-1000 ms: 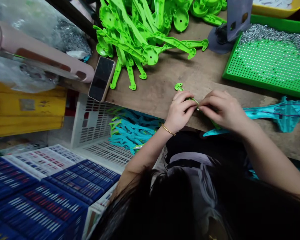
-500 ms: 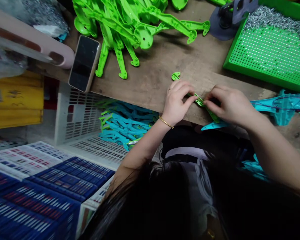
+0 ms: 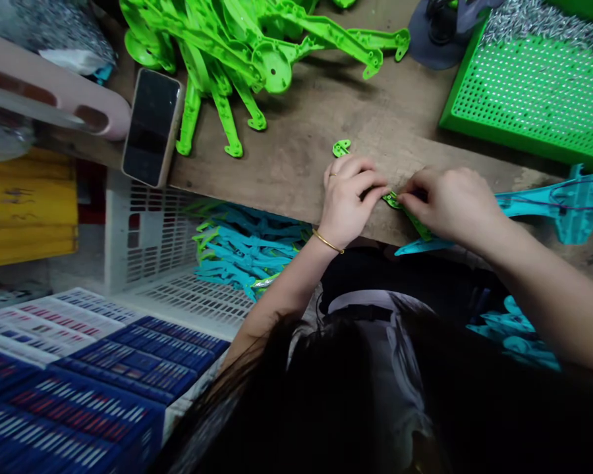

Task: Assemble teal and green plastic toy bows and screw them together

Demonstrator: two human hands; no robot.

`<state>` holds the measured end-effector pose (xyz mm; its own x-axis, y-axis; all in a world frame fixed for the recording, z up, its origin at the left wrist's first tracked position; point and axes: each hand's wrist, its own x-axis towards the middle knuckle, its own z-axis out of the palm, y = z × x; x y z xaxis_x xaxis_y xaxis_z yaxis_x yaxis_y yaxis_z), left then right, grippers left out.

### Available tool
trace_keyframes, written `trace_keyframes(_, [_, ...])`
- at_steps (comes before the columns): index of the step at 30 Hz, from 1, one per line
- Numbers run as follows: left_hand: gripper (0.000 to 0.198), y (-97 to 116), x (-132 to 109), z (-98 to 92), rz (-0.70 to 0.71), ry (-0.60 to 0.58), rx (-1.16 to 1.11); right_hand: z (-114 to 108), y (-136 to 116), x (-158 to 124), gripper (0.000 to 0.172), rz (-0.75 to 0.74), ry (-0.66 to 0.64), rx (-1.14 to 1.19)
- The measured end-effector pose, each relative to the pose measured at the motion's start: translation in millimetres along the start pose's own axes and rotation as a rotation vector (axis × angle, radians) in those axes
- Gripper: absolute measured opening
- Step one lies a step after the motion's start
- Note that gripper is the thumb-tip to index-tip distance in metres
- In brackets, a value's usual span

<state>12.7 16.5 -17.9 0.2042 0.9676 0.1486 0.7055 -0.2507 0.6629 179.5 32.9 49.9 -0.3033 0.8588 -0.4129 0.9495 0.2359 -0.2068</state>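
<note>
A green plastic part (image 3: pixel 341 148) with a hooked end lies at the near edge of the wooden bench, mostly hidden by my fingers. My left hand (image 3: pixel 352 191) is closed on it, thumb and fingertips pressing near its middle. Close by on the right, my right hand (image 3: pixel 447 201) pinches at the same part; whether a small piece or wire is between its fingertips is hidden. Beneath the right palm a pointed turquoise plastic piece (image 3: pixel 422 247) sticks out over the edge. Further right, a turquoise half (image 3: pixel 538 201) with a thin dark wire lies behind the right wrist.
Green plastic parts (image 3: pixel 227 59) are heaped at the back left beside a phone (image 3: pixel 153 128). A green perforated basket (image 3: pixel 528 99) holds many small metal screws (image 3: pixel 534 29). Below the bench, a white crate (image 3: pixel 188 296) holds turquoise parts (image 3: pixel 250 247). Blue printed boxes (image 3: pixel 79 408) stand lower left.
The view has shifted slightly, so the bench items sit a little differently. Both hands stay at the green part, with only small finger movement.
</note>
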Motion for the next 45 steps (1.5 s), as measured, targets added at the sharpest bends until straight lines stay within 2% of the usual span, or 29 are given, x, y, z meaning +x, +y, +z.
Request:
trace_keyframes(5, [0.012,-2.9,-0.9,1.8,0.028,0.036,-0.025,4.5,-7.5,0.0,0.035,0.006,0.034,-0.032])
trace_keyframes(8, [0.009,-5.1,-1.4,2.6,0.051,0.082,-0.067,6.8,-0.1,0.8,0.033,-0.077,0.02,0.011])
trace_keyframes(12, [0.007,-5.8,-1.8,1.8,0.07,0.107,-0.095,4.5,11.3,0.4,0.028,-0.189,-0.06,0.076])
trace_keyframes(16, [0.005,-4.2,-2.2,2.0,0.074,0.129,-0.095,3.6,11.4,1.2,0.03,-0.134,-0.083,0.113])
trace_keyframes(23, [0.004,-5.3,-0.6,-4.6,0.105,0.114,-0.108,3.1,14.3,1.4,0.017,-0.088,0.036,0.294])
trace_keyframes(29, [0.01,-16.5,4.9,-22.0,0.149,-0.025,-0.216,8.1,23.8,-10.4,0.02,-0.313,0.135,0.337])
trace_keyframes(32, [0.005,-18.5,7.1,-21.4,0.175,-0.006,-0.223,11.2,24.1,-16.0,0.027,-0.385,0.155,0.271])
trace_keyframes(38, [0.008,-17.0,6.7,-13.1,0.168,0.021,-0.138,14.3,14.5,-10.0,0.034,-0.52,0.319,0.144])
trace_keyframes(42, [0.012,-17.9,4.9,-11.3,0.198,0.051,-0.124,16.6,10.0,-0.6,0.036,-0.644,0.304,0.104])
trace_keyframes(45, [0.014,-18.6,4.0,-10.1,0.198,0.047,-0.111,13.4,11.5,1.0,0.038,-0.659,0.245,-0.003])
